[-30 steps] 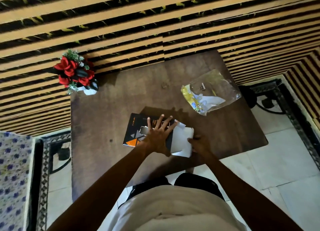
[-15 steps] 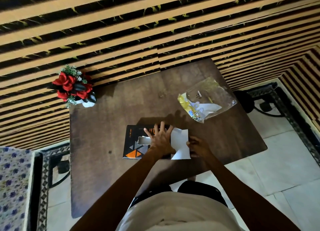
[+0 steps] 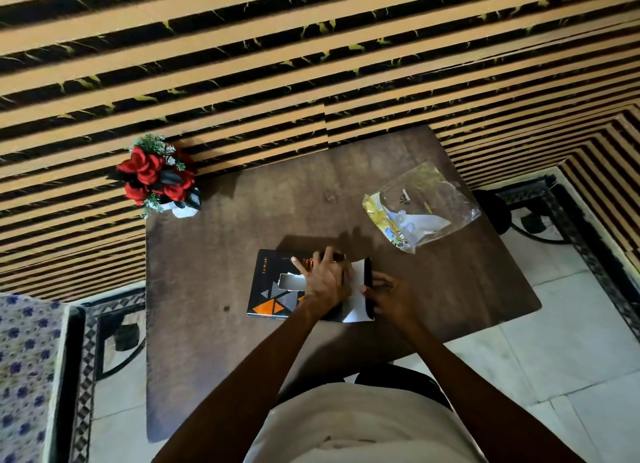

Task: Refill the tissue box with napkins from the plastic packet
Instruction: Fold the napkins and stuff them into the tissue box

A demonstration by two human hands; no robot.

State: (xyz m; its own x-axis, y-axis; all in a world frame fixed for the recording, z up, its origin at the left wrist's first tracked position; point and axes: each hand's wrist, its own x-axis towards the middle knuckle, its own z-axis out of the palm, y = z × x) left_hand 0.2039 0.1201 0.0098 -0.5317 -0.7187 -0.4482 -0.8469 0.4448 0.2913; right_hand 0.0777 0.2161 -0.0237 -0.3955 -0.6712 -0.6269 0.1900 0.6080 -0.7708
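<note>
A flat black tissue box [image 3: 273, 286] with orange and grey triangles lies near the front middle of the brown table [image 3: 214, 358]; its top slot shows white. My left hand [image 3: 323, 280] presses flat on the box's right half, fingers spread. My right hand [image 3: 389, 294] grips the box's open right end flap, where white napkins [image 3: 356, 303] stick out. The clear plastic packet [image 3: 420, 206] with a yellow print lies crumpled at the table's back right, apart from both hands.
A small white pot of red artificial roses [image 3: 157, 176] stands at the table's back left corner against the striped wall [image 3: 311, 64]. A patterned cloth [image 3: 24, 376] and black metal furniture frames [image 3: 83, 358] flank the table on the tiled floor.
The white napkin stack has slid further into the box's right end. My right hand has moved up onto the end flap; my left hand stays pressed on the box.
</note>
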